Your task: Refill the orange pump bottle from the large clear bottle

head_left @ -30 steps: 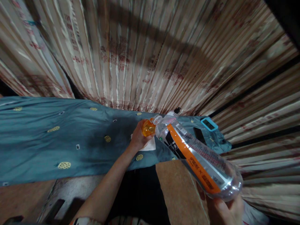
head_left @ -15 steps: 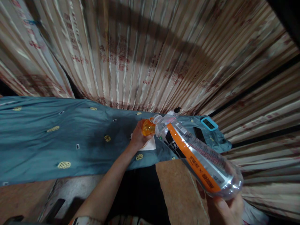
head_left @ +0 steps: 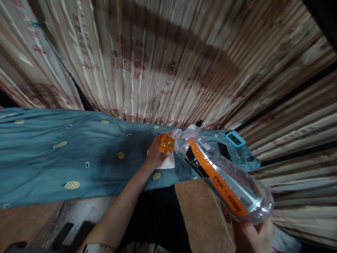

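My left hand [head_left: 154, 153] is wrapped around a small orange see-through container [head_left: 166, 142] above the cloth. Its kind is hard to make out, since my fingers cover part of it. My right hand [head_left: 256, 233] grips the base of a large clear plastic bottle [head_left: 221, 175] with an orange, black and silver label. The bottle lies tilted, its uncapped neck pointing left and down against the mouth of the orange container. Whether liquid is flowing between them cannot be seen. Below my left hand a white sheet of paper [head_left: 168, 163] rests on the cloth.
A teal cloth with yellow pineapple prints [head_left: 100, 168] covers the narrow table. On its right end lie a blue-framed digital device [head_left: 235, 139] and a dark flat object [head_left: 223, 151]. A black-topped item [head_left: 199, 123] stands behind the bottle. Pleated curtains [head_left: 147, 63] hang behind and at right.
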A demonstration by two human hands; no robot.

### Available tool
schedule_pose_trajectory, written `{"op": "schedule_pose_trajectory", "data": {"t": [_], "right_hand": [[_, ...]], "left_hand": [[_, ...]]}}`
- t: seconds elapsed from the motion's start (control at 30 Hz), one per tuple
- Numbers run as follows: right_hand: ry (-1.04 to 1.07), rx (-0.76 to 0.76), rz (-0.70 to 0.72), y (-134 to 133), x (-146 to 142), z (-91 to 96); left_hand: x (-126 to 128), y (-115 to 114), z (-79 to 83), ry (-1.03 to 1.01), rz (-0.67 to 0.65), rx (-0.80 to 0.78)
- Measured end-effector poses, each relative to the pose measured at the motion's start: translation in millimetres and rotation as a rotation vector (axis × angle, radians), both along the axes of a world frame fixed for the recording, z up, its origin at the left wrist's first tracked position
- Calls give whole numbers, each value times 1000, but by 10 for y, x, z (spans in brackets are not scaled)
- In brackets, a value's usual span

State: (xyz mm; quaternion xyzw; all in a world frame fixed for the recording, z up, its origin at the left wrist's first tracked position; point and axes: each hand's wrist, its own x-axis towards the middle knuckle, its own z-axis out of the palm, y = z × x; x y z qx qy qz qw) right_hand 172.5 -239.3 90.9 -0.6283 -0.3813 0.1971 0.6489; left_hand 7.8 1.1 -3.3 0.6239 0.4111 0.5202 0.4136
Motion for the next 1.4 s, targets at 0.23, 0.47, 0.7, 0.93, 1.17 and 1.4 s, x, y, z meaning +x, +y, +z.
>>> {"op": "schedule_pose_trajectory", "data": {"t": [0.23, 0.47, 0.7, 0.93, 1.17, 1.4], "right_hand": [[65, -25, -21, 13, -72, 60], [71, 13, -12, 36, -62, 73], [69, -4, 1, 29, -141, 132], [99, -37, -22, -5, -60, 78], [20, 17, -20, 49, -71, 92], [27, 30, -12, 92, -103, 155]], "left_hand": [[16, 9, -22, 5, 17, 20], [16, 19, -45, -10, 7, 7], [9, -8, -1, -17, 1, 1], [15, 18, -38, -15, 0, 10], [7, 20, -47, -39, -4, -9], [8, 1, -1, -31, -3, -20]]}}
